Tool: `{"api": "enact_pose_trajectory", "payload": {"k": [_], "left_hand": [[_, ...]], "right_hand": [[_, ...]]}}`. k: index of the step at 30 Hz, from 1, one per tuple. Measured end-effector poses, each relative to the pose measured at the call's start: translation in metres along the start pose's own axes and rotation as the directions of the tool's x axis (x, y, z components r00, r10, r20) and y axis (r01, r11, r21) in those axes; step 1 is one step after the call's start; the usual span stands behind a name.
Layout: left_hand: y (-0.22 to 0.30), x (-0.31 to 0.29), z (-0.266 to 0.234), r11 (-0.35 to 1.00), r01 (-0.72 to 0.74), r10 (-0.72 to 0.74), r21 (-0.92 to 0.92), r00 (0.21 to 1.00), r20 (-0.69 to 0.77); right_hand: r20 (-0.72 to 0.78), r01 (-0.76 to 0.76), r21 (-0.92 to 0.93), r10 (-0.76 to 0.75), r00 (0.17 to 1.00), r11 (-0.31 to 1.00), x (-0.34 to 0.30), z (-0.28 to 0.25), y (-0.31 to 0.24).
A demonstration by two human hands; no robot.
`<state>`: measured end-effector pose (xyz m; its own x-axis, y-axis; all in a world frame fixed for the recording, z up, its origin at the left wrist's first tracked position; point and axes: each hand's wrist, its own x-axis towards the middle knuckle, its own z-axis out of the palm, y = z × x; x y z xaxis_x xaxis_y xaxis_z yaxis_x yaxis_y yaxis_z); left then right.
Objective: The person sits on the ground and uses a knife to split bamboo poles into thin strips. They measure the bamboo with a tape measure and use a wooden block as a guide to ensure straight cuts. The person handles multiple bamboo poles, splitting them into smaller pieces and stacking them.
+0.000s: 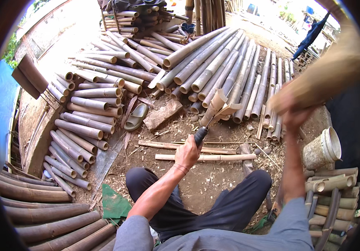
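My left hand is closed around the black handle of a knife, in front of my knees. Its blade runs into a short bamboo piece that is split open at the top, with one half leaning away to the right. Most of the blade is hidden by the bamboo. On the right, my right hand is raised and grips a thick light-brown wooden club. Motion blurs the club, and its far end reaches the upper right rim of the view.
Bamboo poles lie fanned out ahead, with stacked lengths at the left and more at the lower right. A dirty white bucket tilts at the right. A clog, a stone block and bamboo strips lie on the chip-strewn ground.
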<state>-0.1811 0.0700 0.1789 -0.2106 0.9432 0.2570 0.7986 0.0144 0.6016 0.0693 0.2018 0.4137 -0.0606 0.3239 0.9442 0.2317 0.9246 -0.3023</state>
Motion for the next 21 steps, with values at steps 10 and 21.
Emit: {"api": "enact_pose_trajectory", "payload": {"k": [10, 21], "left_hand": [[-0.081, 0.006, 0.012, 0.993, 0.080, -0.089, 0.089, 0.990, 0.108], [-0.108, -0.022, 0.063, 0.966, 0.181, -0.209, 0.182, 0.967, 0.147]], "right_hand": [[0.576, -0.496, -0.266, 0.549, 0.606, 0.826, -0.034, 0.049, -0.028], [0.652, -0.218, -0.716, 0.747, 0.130, 0.663, -0.174, 0.072, 0.067]]}}
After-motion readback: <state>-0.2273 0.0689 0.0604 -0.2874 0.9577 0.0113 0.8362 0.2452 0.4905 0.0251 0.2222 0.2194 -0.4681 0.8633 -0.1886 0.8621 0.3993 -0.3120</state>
